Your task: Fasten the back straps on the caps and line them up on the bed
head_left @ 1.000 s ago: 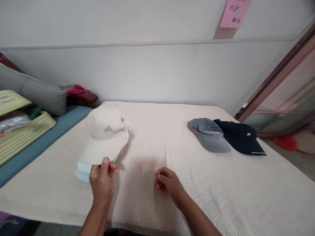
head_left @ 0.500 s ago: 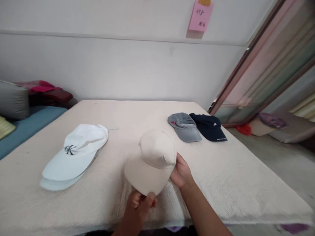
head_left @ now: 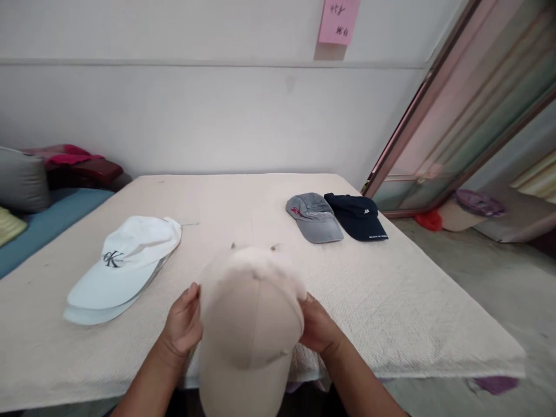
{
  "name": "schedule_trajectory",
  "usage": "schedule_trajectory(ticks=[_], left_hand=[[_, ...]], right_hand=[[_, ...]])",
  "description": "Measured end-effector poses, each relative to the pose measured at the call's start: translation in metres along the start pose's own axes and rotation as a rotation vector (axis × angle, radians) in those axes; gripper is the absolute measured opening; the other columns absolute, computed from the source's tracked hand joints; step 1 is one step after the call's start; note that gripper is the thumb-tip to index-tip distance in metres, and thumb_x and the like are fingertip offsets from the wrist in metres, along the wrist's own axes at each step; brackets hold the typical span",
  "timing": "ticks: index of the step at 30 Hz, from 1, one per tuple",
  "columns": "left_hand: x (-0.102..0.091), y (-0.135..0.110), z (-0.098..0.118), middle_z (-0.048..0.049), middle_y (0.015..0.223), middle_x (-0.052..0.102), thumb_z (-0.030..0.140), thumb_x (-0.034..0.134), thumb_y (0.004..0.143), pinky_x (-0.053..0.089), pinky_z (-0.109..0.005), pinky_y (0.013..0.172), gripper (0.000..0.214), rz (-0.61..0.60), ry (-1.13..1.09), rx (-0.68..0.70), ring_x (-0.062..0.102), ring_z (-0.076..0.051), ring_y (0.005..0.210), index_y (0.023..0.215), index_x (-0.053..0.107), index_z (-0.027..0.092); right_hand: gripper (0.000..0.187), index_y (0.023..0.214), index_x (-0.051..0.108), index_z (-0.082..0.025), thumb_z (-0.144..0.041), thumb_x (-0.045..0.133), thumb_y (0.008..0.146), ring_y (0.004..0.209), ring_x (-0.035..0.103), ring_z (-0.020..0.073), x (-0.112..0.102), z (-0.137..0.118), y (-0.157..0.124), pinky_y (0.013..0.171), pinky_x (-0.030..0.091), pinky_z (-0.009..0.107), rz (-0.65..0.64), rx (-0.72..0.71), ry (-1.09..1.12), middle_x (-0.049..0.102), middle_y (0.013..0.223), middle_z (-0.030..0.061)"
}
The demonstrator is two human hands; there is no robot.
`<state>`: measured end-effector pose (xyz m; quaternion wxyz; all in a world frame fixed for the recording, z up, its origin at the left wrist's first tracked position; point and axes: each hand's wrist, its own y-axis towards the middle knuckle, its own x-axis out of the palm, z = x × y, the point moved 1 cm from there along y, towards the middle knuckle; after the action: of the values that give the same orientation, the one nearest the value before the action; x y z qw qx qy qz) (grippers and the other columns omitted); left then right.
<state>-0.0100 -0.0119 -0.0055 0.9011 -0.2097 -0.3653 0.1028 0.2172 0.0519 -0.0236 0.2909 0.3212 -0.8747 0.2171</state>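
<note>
A beige baseball cap (head_left: 252,324) is held up over the table's front edge, its brim pointing down towards me and its crown blurred by motion. My left hand (head_left: 185,318) grips the cap's left side, fingers partly hidden behind it. On the opposite side my right hand (head_left: 319,324) has hold of the cap, its fingertips tucked out of sight at the edge. White caps (head_left: 134,249), one stacked on another, with black letters on the front, lie to the left. Farther back on the right are a grey cap (head_left: 316,219) and a navy cap (head_left: 358,217), side by side and touching.
A cream textured cloth covers the table (head_left: 412,313). Behind it stands a white wall (head_left: 174,116) with a pink note (head_left: 339,22). To the left are a grey cushion (head_left: 21,179) and a blue seat (head_left: 78,214). A waste bin (head_left: 464,211) stands on the floor at right.
The beige cap has turned and come closer to me, brim now towards my body. My left hand has moved from the brim to the cap's left side; the right hand still holds its right side.
</note>
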Motion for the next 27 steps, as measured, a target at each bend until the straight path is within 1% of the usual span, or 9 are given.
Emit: schedule_trajectory(ticks=[3, 6, 9, 12, 15, 17, 21, 24, 27], left_hand=[[-0.005, -0.001, -0.002, -0.0069, 0.052, 0.064, 0.038, 0.080, 0.043, 0.053, -0.041, 0.058, 0.033, 0.067, 0.049, -0.037, 0.067, -0.032, 0.066, 0.066, 0.066, 0.019], [-0.013, -0.005, -0.009, -0.0036, 0.047, 0.062, 0.025, 0.083, 0.041, 0.050, -0.035, 0.048, 0.028, 0.027, 0.088, -0.028, 0.063, -0.026, 0.049, 0.063, 0.067, 0.020], [-0.017, -0.011, -0.018, -0.0055, 0.058, 0.068, 0.016, 0.085, 0.041, 0.049, -0.032, 0.049, 0.031, -0.103, 0.161, -0.109, 0.064, -0.024, 0.051, 0.068, 0.070, 0.018], [-0.015, -0.013, -0.025, -0.0086, 0.069, 0.071, 0.025, 0.084, 0.054, 0.048, -0.030, 0.051, 0.027, -0.194, 0.244, -0.193, 0.064, -0.022, 0.055, 0.076, 0.072, 0.017], [-0.007, -0.008, -0.024, -0.0091, 0.073, 0.071, 0.029, 0.077, 0.067, 0.047, -0.028, 0.056, 0.019, -0.194, 0.327, -0.203, 0.064, -0.019, 0.059, 0.082, 0.072, 0.016], [-0.002, -0.003, -0.021, -0.0099, 0.078, 0.072, 0.025, 0.075, 0.069, 0.048, -0.029, 0.062, 0.021, -0.185, 0.363, -0.184, 0.065, -0.020, 0.066, 0.088, 0.072, 0.016], [0.003, 0.012, -0.020, -0.0061, 0.073, 0.069, 0.014, 0.074, 0.061, 0.047, -0.028, 0.058, 0.024, -0.062, 0.351, -0.078, 0.064, -0.019, 0.062, 0.085, 0.069, 0.016], [0.002, 0.023, -0.024, -0.0014, 0.065, 0.066, 0.009, 0.069, 0.058, 0.043, -0.024, 0.051, 0.020, 0.072, 0.314, 0.015, 0.060, -0.016, 0.053, 0.076, 0.067, 0.018], [0.001, 0.029, -0.028, -0.0018, 0.068, 0.067, 0.010, 0.064, 0.059, 0.045, -0.026, 0.054, 0.021, 0.156, 0.278, 0.061, 0.061, -0.017, 0.055, 0.078, 0.068, 0.018]], right_hand=[[0.042, 0.091, 0.070, -0.017, -0.031, 0.083, 0.054, 0.077, 0.064, 0.0210, 0.001, 0.005, -0.009, 0.074, 0.049, 0.033, -0.134, 0.174, -0.024, 0.070, 0.083, 0.0074], [0.043, 0.090, 0.070, -0.014, -0.027, 0.084, 0.051, 0.076, 0.063, 0.0191, -0.003, 0.000, -0.011, 0.071, 0.048, 0.029, -0.174, 0.256, -0.010, 0.069, 0.085, 0.0077], [0.044, 0.095, 0.068, -0.013, -0.031, 0.081, 0.058, 0.074, 0.063, 0.0173, -0.008, -0.010, -0.006, 0.068, 0.048, 0.027, -0.155, 0.205, 0.003, 0.068, 0.085, 0.0075], [0.035, 0.092, 0.067, -0.014, -0.030, 0.079, 0.063, 0.067, 0.059, 0.0132, -0.013, -0.013, 0.001, 0.064, 0.045, 0.025, -0.123, 0.150, -0.032, 0.064, 0.079, 0.0039], [0.030, 0.089, 0.066, -0.016, -0.030, 0.078, 0.066, 0.064, 0.056, 0.0113, -0.014, -0.013, 0.008, 0.062, 0.043, 0.023, -0.058, 0.107, -0.048, 0.061, 0.077, 0.0019], [0.026, 0.086, 0.065, -0.017, -0.036, 0.075, 0.070, 0.063, 0.054, 0.0114, -0.015, -0.014, 0.013, 0.060, 0.042, 0.023, 0.005, 0.059, -0.058, 0.060, 0.075, 0.0018], [0.033, 0.076, 0.065, -0.015, -0.048, 0.062, 0.080, 0.057, 0.049, 0.0105, -0.017, -0.021, 0.021, 0.052, 0.038, 0.022, 0.148, -0.033, -0.112, 0.056, 0.069, 0.0017], [0.025, 0.080, 0.065, -0.016, -0.041, 0.068, 0.076, 0.060, 0.051, 0.0109, -0.018, -0.025, 0.026, 0.055, 0.039, 0.022, 0.183, -0.078, -0.129, 0.059, 0.073, 0.0020], [0.021, 0.086, 0.065, -0.017, -0.033, 0.071, 0.073, 0.069, 0.057, 0.0135, -0.019, -0.027, 0.030, 0.063, 0.043, 0.024, 0.189, -0.133, -0.076, 0.063, 0.078, 0.0033]])
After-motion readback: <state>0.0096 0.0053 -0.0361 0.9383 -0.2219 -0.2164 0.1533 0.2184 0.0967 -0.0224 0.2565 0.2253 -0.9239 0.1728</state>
